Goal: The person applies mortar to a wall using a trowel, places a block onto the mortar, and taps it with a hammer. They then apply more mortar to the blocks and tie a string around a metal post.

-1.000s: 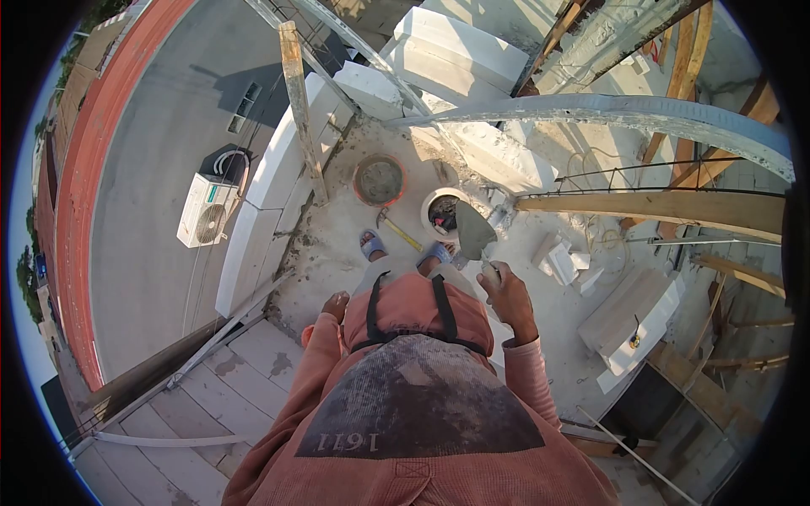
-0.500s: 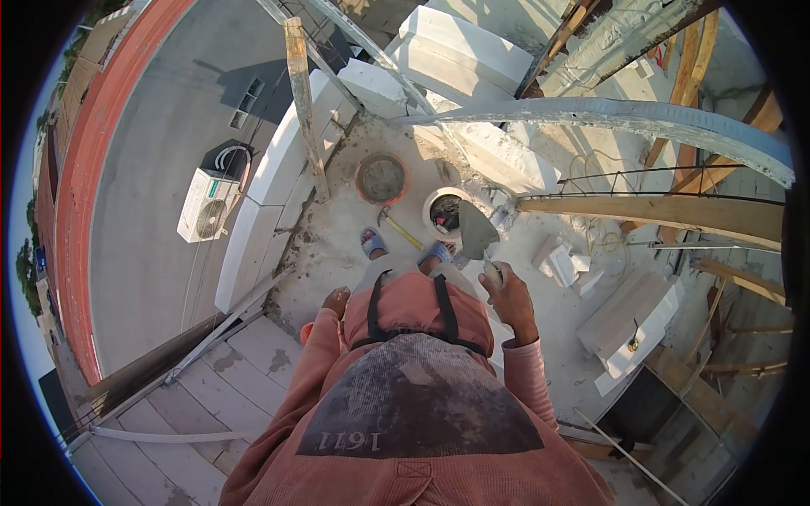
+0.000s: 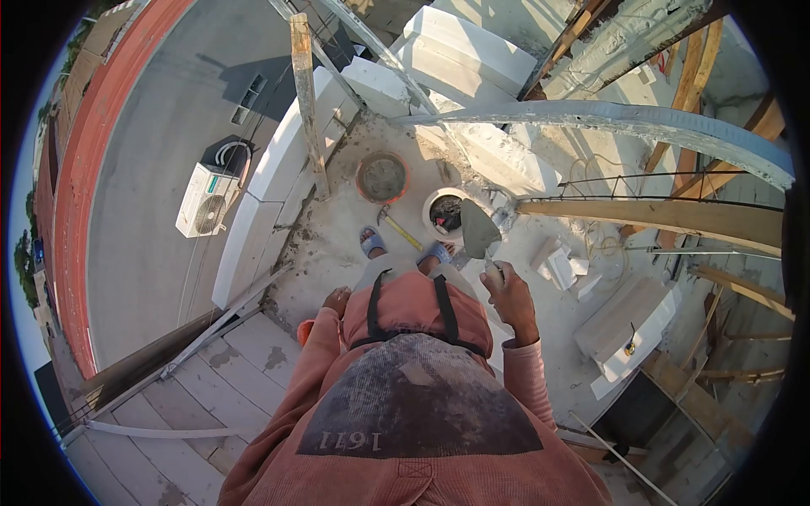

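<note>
My right hand (image 3: 511, 297) is closed around the handle of a trowel (image 3: 480, 229), its wide grey blade pointing up and away from me. Beneath the blade, on the floor, stands a pale round bucket (image 3: 483, 207) with dark contents. My left hand (image 3: 337, 300) hangs beside my left thigh with its fingers curled; whatever may be inside them is hidden. A small orange-red thing (image 3: 305, 331) peeks out by my left forearm. An orange tub (image 3: 407, 180) of grey mortar stands ahead of my feet. A hammer with a yellow handle (image 3: 402, 229) lies between it and my feet.
White blocks form a low wall (image 3: 253, 228) on the left, beyond which an air-conditioner unit (image 3: 205, 200) sits lower down. A wooden post (image 3: 304, 93) leans at the corner. Beams (image 3: 658, 215) cross on the right, near a large white block (image 3: 629, 320) and broken pieces (image 3: 557, 263).
The view has shifted very slightly. My hands, the trowel and the things on the floor look the same.
</note>
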The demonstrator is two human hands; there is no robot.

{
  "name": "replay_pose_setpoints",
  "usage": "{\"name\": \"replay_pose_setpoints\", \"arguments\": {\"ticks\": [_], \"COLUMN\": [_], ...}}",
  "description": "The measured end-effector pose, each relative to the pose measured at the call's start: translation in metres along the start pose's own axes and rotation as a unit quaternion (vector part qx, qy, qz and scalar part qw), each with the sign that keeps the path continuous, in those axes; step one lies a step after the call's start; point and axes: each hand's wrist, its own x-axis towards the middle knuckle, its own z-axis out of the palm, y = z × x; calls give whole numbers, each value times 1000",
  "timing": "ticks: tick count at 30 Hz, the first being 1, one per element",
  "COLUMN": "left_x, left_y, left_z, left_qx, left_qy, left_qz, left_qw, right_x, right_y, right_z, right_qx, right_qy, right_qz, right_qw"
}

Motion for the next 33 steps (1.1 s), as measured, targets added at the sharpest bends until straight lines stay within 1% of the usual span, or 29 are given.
{"name": "replay_pose_setpoints", "arguments": {"ticks": [8, 11, 14, 17, 20, 23, 25, 26, 29, 32, 33], "left_x": [10, 11, 18, 14, 9, 4, 21, 22, 32, 26, 29], "left_y": [-11, -13, -20, -15, -10, -7, -33, -36, -33, -16, -19], "left_z": [2, 4, 4, 2, 0, -3, 0, -1, -5, -13, -14], "left_qx": [26, 11, 27, 13, 11, -2, 32, 49, -25, 5, 12], "left_qy": [-3, -1, -6, -2, 4, -1, -14, -20, -37, -80, -92], "left_qz": [22, 19, 49, 37, 32, 12, 38, 51, -16, 3, -28], "left_qw": [999, 1000, 998, 999, 999, 1000, 999, 997, 999, 997, 995], "right_x": [-2, -8, -4, -5, -4, -5, -7, -7, -5, -10, -13], "right_y": [3, -11, 5, 6, 9, -3, -11, -14, -11, -25, -32], "right_z": [1, -5, 2, 4, 7, 5, 6, 7, 18, 28, 34], "right_qx": [-9, 7, 0, -3, -8, -11, -5, -2, -20, 5, 28], "right_qy": [6, -10, 17, 19, 32, 7, -1, -6, 7, 18, 25], "right_qz": [-7, 18, -26, -22, -36, -9, 5, 12, -11, -10, 2], "right_qw": [1000, 1000, 999, 1000, 999, 1000, 1000, 1000, 1000, 1000, 999]}}
